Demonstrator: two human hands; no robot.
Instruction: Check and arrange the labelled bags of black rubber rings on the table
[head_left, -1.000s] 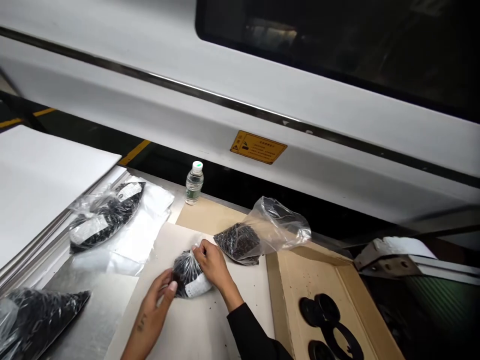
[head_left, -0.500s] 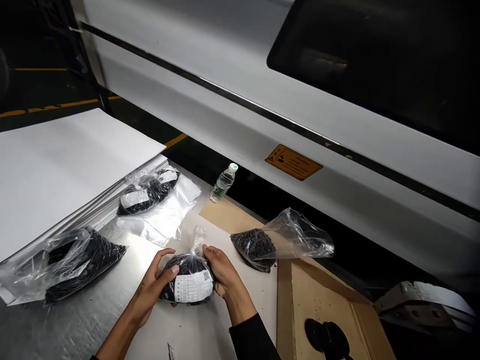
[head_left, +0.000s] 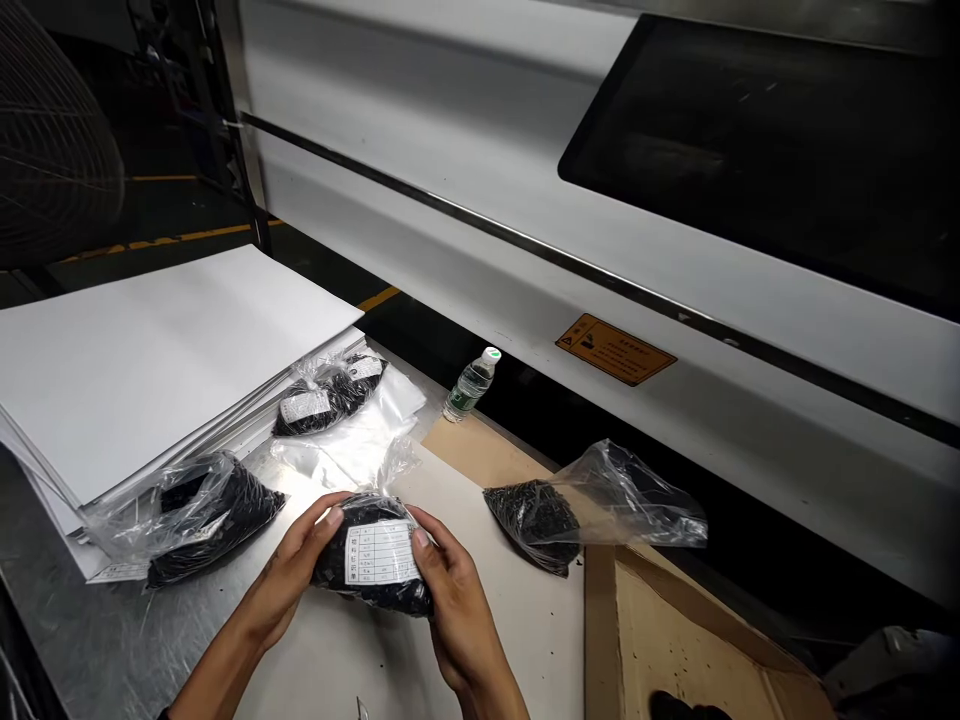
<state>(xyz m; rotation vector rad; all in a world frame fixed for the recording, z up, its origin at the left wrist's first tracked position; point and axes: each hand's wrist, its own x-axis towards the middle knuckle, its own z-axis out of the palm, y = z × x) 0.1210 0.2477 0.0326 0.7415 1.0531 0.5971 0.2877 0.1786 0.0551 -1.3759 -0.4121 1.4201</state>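
Between my two hands is a clear plastic bag of small black parts [head_left: 337, 570], its white printed label turned up toward me and its gathered neck pointing away. My left hand [head_left: 289, 560] grips the bag's left side, thumb on top. On the right side, my right hand [head_left: 450, 580] holds it with the thumb on the label's edge. The fingers beneath the bag are hidden. To the left lies another bag of black parts [head_left: 225, 520] with a loose mouth. Beyond my hands are tied, labelled bags [head_left: 330, 400] lying on clear plastic bags [head_left: 405, 395].
An open bag of black pieces [head_left: 532, 515] lies right, beside an open cardboard box [head_left: 600, 620] holding something black. A water bottle [head_left: 471, 385] stands at the back. White boards [head_left: 172, 350] are stacked left. A large white machine [head_left: 450, 260] spans the far side.
The held bag has tipped so its label faces up more. My right hand has moved from the gathered neck to the bag's right side. The view has shifted, showing more of the fan at left.
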